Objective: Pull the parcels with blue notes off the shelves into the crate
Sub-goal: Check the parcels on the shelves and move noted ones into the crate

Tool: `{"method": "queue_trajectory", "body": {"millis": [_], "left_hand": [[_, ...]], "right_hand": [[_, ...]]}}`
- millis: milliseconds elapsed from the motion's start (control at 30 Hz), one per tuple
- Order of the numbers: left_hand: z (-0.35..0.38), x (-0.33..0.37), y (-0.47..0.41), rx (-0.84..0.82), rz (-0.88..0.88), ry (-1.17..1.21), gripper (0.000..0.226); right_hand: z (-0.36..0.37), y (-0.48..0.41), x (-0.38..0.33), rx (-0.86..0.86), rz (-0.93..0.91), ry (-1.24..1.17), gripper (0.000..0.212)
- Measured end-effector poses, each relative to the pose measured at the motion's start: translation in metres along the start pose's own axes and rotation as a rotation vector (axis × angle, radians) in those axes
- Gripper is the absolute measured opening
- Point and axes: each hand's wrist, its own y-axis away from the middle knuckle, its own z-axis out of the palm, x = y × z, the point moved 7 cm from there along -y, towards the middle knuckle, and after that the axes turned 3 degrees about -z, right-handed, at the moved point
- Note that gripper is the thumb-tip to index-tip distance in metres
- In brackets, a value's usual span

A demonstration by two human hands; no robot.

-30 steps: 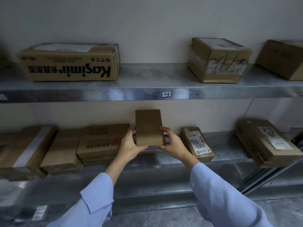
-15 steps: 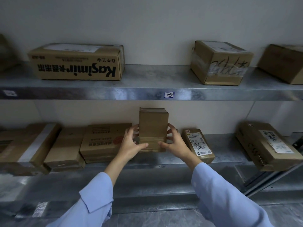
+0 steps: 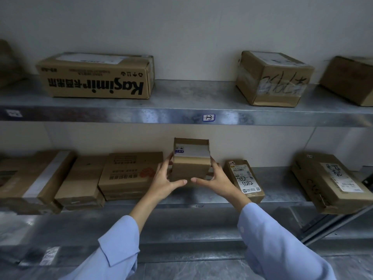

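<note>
A small brown cardboard parcel [image 3: 190,166] stands on the lower metal shelf [image 3: 282,184], between my two hands. Its top face shows a white label and a small blue mark at the left edge. My left hand [image 3: 164,179] grips its left side with the thumb under the front. My right hand [image 3: 215,179] grips its right side the same way. No blue note shows on any other parcel. The crate is out of view.
The lower shelf also holds several flat parcels at the left [image 3: 129,174], a small labelled parcel [image 3: 245,179] and a larger one at the right [image 3: 331,180]. The upper shelf [image 3: 181,110] carries a Kasimir box [image 3: 96,77] and two other boxes [image 3: 272,79].
The parcel in my hands has tipped forward, so its labelled top face now shows. The view has shifted slightly downward and to the left.
</note>
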Motion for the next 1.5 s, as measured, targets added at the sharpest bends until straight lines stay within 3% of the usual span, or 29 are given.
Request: {"method": "queue_trajectory", "body": {"millis": [167, 333, 467, 600, 867, 1500], "left_hand": [[-0.002, -0.007, -0.001, 0.013, 0.010, 0.004, 0.075], [-0.003, -0.018, -0.002, 0.084, -0.037, 0.041, 0.058], [-0.001, -0.017, 0.002, 0.105, -0.026, -0.013, 0.072], [0.006, -0.017, 0.004, 0.108, 0.004, -0.096, 0.091], [0.017, -0.043, 0.006, 0.203, -0.010, -0.164, 0.076], [0.029, -0.083, -0.007, 0.235, -0.010, -0.185, 0.078]], "right_hand": [[0.002, 0.002, 0.012, -0.048, 0.069, -0.084, 0.093], [-0.001, 0.003, 0.015, 0.026, 0.094, -0.116, 0.093], [-0.003, 0.004, 0.017, 0.061, 0.076, -0.074, 0.085], [0.002, 0.005, 0.021, 0.019, 0.050, -0.015, 0.099], [0.012, 0.005, 0.054, -0.045, 0.086, 0.066, 0.090], [0.024, -0.005, 0.095, -0.053, 0.116, 0.040, 0.088]]}}
